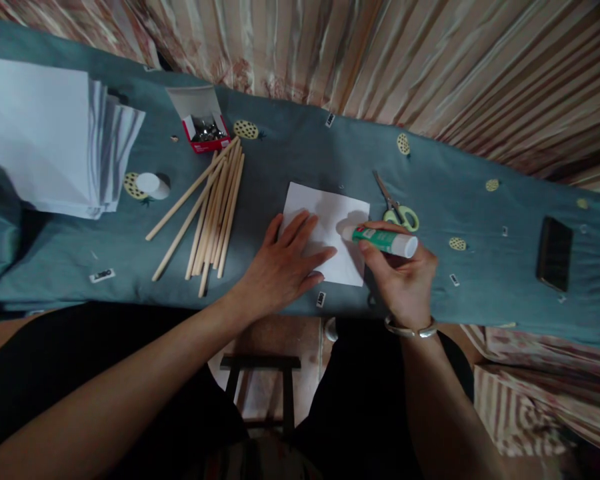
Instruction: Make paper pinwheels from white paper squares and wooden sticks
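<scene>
A square of white paper lies on the cloth-covered table in front of me. My left hand rests flat on its left part with the fingers spread. In my right hand is a green and white glue stick, tilted so that its tip is at the right part of the paper. Whether the tip touches the sheet I cannot tell. Just beyond my right hand are scissors with light green handles, lying with their blades pointing away from me.
Left of the paper lie several wooden sticks. Behind them stands an open red and white box of small metal pieces. Further left are a white cap and a stack of white paper. A dark phone lies far right.
</scene>
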`<act>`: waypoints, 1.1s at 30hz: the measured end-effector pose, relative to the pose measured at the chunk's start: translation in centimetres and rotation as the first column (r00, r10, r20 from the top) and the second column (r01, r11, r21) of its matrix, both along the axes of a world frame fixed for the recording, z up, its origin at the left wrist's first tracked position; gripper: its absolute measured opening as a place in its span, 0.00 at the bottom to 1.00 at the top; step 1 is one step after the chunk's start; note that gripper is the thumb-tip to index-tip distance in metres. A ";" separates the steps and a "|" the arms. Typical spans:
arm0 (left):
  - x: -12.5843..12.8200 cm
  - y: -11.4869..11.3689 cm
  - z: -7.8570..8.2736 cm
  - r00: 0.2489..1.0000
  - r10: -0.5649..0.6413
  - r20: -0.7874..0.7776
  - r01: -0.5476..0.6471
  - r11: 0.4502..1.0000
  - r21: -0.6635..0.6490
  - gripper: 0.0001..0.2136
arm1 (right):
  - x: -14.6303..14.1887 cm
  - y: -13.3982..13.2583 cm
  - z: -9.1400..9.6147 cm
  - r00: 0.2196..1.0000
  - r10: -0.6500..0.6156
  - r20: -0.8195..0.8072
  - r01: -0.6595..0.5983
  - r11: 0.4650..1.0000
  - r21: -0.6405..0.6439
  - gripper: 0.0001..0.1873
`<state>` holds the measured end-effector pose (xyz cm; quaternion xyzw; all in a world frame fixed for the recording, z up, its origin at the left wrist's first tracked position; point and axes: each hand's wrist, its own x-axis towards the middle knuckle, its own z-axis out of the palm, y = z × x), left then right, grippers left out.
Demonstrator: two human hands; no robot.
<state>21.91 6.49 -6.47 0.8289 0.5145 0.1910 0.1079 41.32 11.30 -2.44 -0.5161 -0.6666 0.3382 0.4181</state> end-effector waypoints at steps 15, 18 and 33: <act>-7.8 -0.4 3.6 0.957 0.278 0.077 -0.288 0.944 0.164 0.20 | 0.8 1.7 -0.1 0.542 -0.315 -0.779 -0.276 0.809 -0.518 0.13; -13.2 -0.5 4.4 0.858 0.511 0.050 -0.511 0.841 0.178 0.20 | 0.2 1.3 -0.1 0.504 -0.326 -0.800 -0.332 0.782 -0.527 0.12; -13.4 -1.5 5.6 0.546 0.663 0.513 -0.663 0.715 -0.219 0.13 | -1.5 0.6 -0.4 0.531 -0.323 -0.783 -0.458 0.668 -0.586 0.14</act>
